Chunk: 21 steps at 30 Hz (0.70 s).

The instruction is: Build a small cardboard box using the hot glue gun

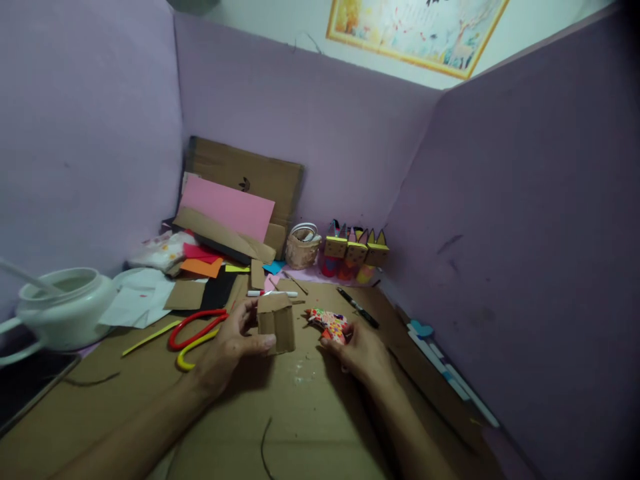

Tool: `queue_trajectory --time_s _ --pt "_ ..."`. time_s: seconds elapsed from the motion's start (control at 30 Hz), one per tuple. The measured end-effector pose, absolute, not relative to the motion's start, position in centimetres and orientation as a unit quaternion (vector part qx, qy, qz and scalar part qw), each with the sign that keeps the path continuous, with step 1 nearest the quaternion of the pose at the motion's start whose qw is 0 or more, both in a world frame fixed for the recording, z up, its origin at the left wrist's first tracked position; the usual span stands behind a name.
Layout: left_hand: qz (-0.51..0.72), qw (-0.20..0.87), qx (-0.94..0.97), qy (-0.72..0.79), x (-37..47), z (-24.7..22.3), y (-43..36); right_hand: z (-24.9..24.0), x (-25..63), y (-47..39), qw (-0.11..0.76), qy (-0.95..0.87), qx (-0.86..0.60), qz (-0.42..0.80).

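My left hand (236,339) grips a small folded piece of brown cardboard (277,325) by its left side, thumb in front. To its right, my right hand (361,350) is closed on a small colourful paper cutout (334,324) with a dotted pattern and a pointed left end. The two pieces are apart, both held over the middle of the cardboard-covered table. Scissors with red and yellow handles (197,333) lie beside my left wrist, partly hidden by it. A white marker (273,293) with red on it lies just behind the cardboard piece.
A black pen (357,307) lies behind my right hand. At the left stands a white pot (67,310) with a handle. Paper scraps, a pink sheet (227,207), a small basket (303,247) and several yellow-topped figures (357,251) line the back. Purple panels (310,113) enclose the table.
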State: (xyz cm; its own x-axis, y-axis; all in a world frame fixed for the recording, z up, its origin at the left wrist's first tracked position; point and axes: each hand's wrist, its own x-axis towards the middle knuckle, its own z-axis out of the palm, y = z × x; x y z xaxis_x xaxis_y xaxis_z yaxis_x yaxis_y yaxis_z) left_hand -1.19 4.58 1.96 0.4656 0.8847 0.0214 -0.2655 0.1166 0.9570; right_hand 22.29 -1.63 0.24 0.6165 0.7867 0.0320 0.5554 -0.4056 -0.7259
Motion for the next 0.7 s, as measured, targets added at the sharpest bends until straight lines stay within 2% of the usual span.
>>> queue_trajectory --time_s 0.17,0.37,0.53,0.7 --pt "0.41 0.693 0.507 0.308 -1.1 1.6 4.1 -0.5 22.2 -1.5 0.394 -0.385 -0.796 0.252" --pt "0.412 0.689 0.504 0.319 -1.1 2.1 3.8 0.2 21.6 -1.8 0.536 -0.368 -0.677 0.344" --pt "0.439 0.639 0.528 0.347 -1.1 1.5 4.5 1.3 19.6 -4.1 0.624 -0.383 -0.502 0.461" --pt "0.474 0.583 0.544 0.374 -1.2 1.1 5.1 0.6 18.4 -5.6 0.613 -0.439 -0.511 0.412"
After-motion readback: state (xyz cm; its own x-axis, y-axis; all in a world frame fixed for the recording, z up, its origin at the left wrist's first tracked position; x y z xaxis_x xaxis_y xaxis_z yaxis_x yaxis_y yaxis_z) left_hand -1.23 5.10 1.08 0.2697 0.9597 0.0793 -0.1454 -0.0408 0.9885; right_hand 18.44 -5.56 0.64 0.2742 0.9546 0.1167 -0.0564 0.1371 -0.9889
